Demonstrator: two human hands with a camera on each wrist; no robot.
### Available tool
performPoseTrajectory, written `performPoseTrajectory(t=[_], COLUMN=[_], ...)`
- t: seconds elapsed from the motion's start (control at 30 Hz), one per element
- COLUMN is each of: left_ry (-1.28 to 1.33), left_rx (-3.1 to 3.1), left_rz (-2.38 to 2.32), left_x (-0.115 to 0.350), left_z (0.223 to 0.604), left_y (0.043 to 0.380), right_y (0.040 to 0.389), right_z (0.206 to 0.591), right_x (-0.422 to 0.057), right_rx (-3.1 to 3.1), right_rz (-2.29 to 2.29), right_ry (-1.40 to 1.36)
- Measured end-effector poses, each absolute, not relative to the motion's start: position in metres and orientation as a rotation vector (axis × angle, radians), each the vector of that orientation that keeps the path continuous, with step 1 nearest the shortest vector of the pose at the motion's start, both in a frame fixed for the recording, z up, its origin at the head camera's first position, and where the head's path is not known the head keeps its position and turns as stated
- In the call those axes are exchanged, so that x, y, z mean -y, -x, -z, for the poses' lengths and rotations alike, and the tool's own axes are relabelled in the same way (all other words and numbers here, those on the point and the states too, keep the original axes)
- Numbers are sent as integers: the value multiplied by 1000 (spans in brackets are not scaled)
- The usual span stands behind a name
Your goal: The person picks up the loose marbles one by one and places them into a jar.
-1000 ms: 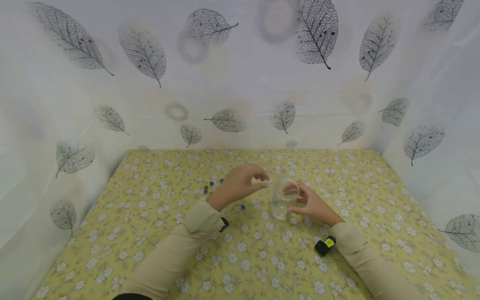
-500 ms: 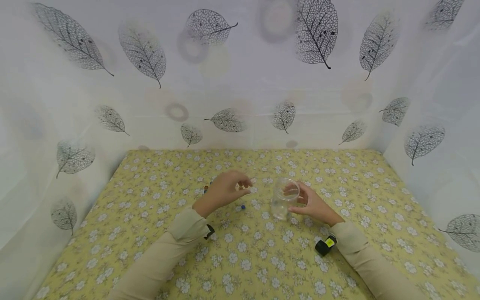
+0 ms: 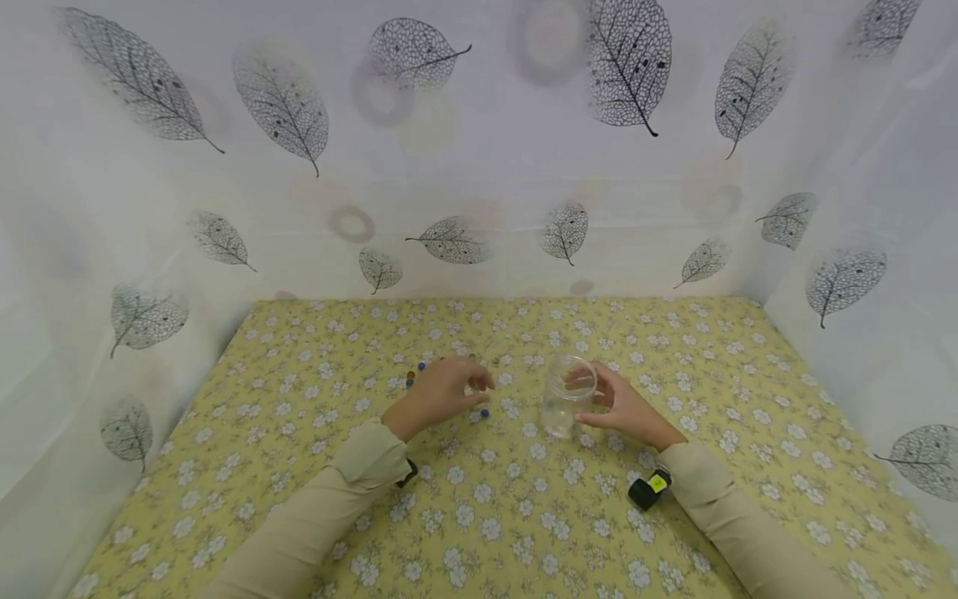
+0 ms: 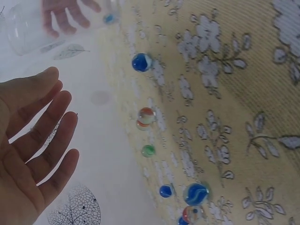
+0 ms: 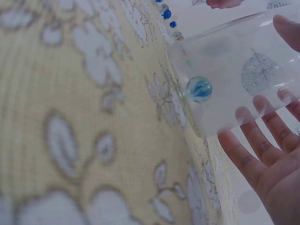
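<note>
Gripping the cup wall (image 5: pixel 225 108), right fingers (image 5: pixel 243 155) face parted left fingers (image 4: pixel 58 138) across a gap.

Gap between left hand (image 3: pixel 440 389) and cup (image 3: pixel 558 409)

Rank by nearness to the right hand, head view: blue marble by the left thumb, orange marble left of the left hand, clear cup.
1. Clear cup: held by the right hand, at its left.
2. Blue marble: left of the cup, near the left hand.
3. Orange marble: farthest, left of the left hand.
</note>
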State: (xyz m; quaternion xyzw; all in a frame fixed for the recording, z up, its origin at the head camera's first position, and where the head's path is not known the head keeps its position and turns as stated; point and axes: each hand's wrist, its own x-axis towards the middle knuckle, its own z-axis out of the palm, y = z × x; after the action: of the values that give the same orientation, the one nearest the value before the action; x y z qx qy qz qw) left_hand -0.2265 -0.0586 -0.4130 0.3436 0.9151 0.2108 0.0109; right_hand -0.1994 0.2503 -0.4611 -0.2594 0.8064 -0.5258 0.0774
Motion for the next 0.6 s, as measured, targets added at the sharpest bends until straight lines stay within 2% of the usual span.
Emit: performPoseTrajectory(t=[0.6], left_ry=[-1048], left_rx=[-2814], left_rz=[-478], left_x=[56], left_z=[430], left_y=[228], right_y=[200], right_z=[464], right_x=[-250], right_rx=[-2426], right_rz=[1583], right_ry=[787])
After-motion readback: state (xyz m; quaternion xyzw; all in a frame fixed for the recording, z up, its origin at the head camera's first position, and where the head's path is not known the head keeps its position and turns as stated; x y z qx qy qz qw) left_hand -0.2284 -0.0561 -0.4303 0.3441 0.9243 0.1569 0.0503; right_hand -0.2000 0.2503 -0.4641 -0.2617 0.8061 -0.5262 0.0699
